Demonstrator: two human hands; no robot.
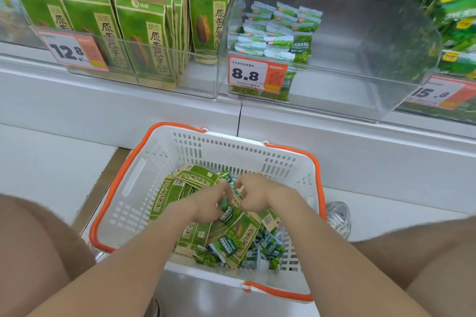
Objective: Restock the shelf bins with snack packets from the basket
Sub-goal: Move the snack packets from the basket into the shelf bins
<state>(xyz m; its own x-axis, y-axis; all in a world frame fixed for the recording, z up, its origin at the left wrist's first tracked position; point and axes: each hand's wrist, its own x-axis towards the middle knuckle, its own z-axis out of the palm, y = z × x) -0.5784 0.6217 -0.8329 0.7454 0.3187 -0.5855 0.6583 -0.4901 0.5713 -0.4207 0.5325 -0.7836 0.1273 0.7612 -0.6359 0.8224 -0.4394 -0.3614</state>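
Picking step: left hand (208,204) and right hand (253,194) grip small green foil packets (228,212) in the white orange-rimmed plastic basket (231,148) beneath them; next, probably a lift to the clear plastic bin (334,90) ahead.

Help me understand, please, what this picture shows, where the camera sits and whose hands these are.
There is no machine here: a person works with bare hands, and the picture comes from a wide-angle camera on their head, looking forward and down. The person reaches into a white basket with orange handles, holding green snack packets. The left hand has its grip on a small green packet; the right hand curls into the pile beside it, and whether it holds anything is hidden. Above, a clear bin tagged 8.8 holds a few similar small packets, and the bin to its left holds large seed bags.
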